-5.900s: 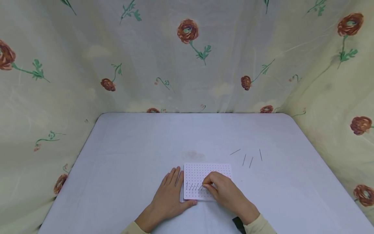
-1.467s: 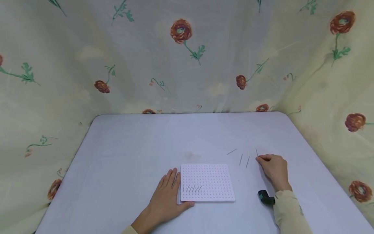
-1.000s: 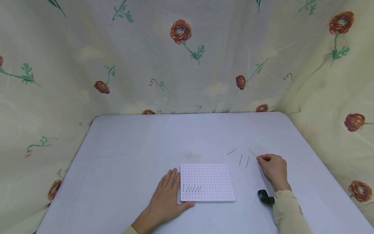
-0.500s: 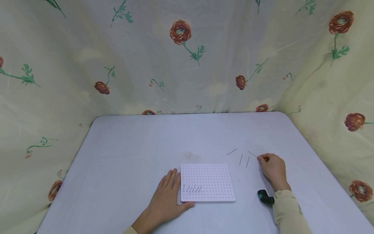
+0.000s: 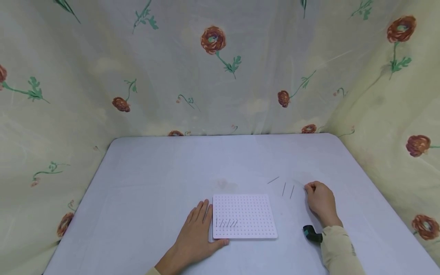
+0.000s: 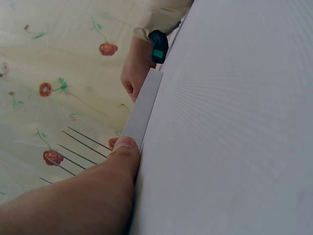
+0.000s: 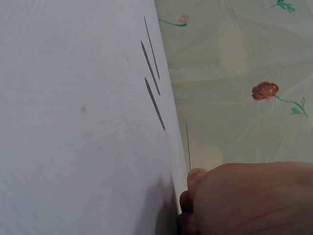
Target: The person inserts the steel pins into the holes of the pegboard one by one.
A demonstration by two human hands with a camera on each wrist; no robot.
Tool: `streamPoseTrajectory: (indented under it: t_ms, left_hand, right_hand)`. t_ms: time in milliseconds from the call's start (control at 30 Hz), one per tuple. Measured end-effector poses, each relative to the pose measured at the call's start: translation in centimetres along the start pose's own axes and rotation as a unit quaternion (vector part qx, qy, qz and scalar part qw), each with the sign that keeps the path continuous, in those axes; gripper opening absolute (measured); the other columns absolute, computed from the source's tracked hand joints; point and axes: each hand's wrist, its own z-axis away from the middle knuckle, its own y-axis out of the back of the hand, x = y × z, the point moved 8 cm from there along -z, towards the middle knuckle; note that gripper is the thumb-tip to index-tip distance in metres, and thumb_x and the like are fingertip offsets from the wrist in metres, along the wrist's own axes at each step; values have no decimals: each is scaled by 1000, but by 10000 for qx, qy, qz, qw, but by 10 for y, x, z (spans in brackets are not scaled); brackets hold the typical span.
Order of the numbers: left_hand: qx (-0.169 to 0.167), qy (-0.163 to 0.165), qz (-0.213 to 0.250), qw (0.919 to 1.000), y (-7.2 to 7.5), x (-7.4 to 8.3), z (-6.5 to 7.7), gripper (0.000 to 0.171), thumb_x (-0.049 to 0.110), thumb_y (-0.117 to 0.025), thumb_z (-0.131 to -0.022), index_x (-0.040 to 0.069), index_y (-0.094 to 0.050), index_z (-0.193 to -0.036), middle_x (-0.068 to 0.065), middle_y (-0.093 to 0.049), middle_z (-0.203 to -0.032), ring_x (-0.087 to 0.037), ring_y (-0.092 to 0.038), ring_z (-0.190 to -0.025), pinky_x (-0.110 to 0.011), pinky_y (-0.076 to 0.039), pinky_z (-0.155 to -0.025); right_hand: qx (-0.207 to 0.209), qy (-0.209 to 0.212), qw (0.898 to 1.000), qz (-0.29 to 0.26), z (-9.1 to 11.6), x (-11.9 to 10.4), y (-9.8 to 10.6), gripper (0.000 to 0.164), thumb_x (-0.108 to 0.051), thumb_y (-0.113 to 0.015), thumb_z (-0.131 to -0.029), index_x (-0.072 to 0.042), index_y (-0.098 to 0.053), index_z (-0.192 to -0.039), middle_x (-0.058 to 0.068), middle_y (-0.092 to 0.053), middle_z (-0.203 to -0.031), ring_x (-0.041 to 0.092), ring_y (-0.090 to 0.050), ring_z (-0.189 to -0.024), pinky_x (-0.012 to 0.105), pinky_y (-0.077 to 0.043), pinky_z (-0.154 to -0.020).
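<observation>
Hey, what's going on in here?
A person is working with thin pins and a white board. Their left hand rests against the board's edge, where a row of pins stands. Off to the board's right, their right hand pinches another pin, and three loose pins lie on the table.

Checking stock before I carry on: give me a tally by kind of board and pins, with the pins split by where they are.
White pegboard: 1
Pins standing in the board: 6
Loose pins on the table: 3
Pin held in the right hand: 1
Total: 11 (10 pins, 1 board)
</observation>
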Motion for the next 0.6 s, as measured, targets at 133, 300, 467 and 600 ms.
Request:
streamPoseTrajectory:
  t_ms: [133,300,467,600]
  left_hand:
    - [10,-5,-43,10000,0,0,1,116,82,-55,-84,-1,-27,-160,-20,-20,-170,-36,-18,-159,-51,-23,-127]
    - [54,-19,-79,10000,1,0,1,116,82,-55,-84,-2,-27,-159,-20,-21,-169,-36,-18,-158,-52,-23,-127]
    - [77,-39,-89,9999,2,0,1,116,83,-55,-84,-2,-28,-159,-21,-22,-169,-37,-19,-158,-52,-24,-126]
    - [61,-41,-113,9999,1,0,0,116,83,-54,-84,-2,-29,-159,-21,-22,-169,-37,-20,-158,-52,-25,-126]
  right_hand:
    - [117,-72,9999,-64,3,3,2,27,-16,-43,-107,7,-55,-115,31,-64,-107,43,-61,-95,53,-49,-80]
    - [149,-236,9989,-374,5,2,4,27,-17,-44,-106,6,-53,-117,26,-61,-104,38,-58,-93,47,-47,-77]
    - [206,-406,9958,-789,6,0,6,30,-20,-46,-105,4,-56,-119,25,-62,-111,38,-59,-101,46,-47,-83]
    - [259,-520,9930,-1032,6,0,6,33,-24,-48,-106,4,-59,-122,26,-64,-117,38,-60,-107,44,-48,-85]
